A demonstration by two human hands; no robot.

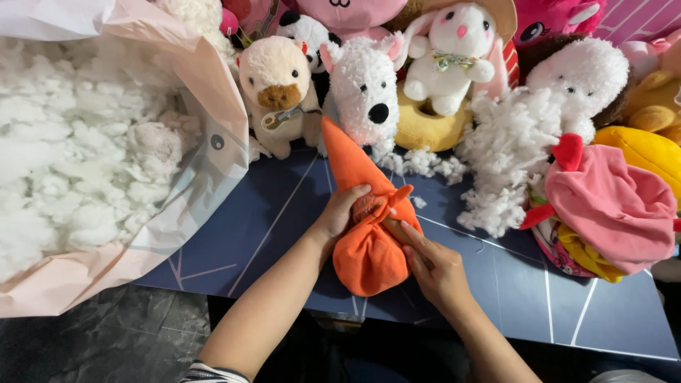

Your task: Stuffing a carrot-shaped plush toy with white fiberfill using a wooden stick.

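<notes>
An orange plush carrot skin (pixel 365 248) lies on the dark blue table (pixel 262 213), its pointed tip toward the white plush dog (pixel 365 89). My left hand (pixel 340 213) grips the carrot's open edge from the left. My right hand (pixel 433 266) holds the other side, with its index finger pushed into the opening. White stuffing shows faintly inside the opening between my fingers.
A big pale bag (pixel 213 142) full of white fibre stuffing (pixel 71 156) fills the left. Plush toys line the back: a beige one (pixel 277 81), a white rabbit (pixel 454 50), a white fluffy one (pixel 582 74). Loose stuffing (pixel 500 152) and unstuffed pink skins (pixel 610 206) lie at right.
</notes>
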